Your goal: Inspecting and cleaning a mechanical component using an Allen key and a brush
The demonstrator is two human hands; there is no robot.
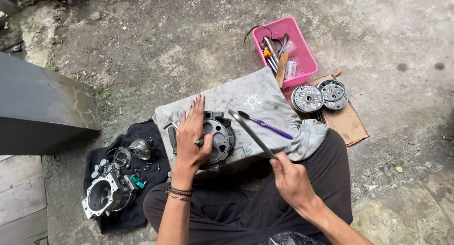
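Concrete floor (156, 41), seen from above by a seated person in dark trousers. Across the lap and floor lies a grey cloth with a white sun print (250, 100). On its left part sits a round dark metal housing with a ring of holes (218, 140). The left hand (191, 138), wearing bead bracelets at the wrist, rests on the housing's left side with fingers stretched flat and spread, the thumb pressing its face. The right hand (289, 179) is closed around the lower end of a long flat grey metal bar (251, 133), which slants up and left so its tip is over the cloth just right of the housing. A purple-handled toothbrush (267, 126) lies on the cloth beside the bar. Left of the lap, a black cloth (137, 212) carries a silver cast housing (105, 196) and small loose parts, possibly bolts. Beyond the grey cloth stands a pink plastic basket of tools (302, 51), with two round metal discs (320, 96) on brown cardboard (350, 124).
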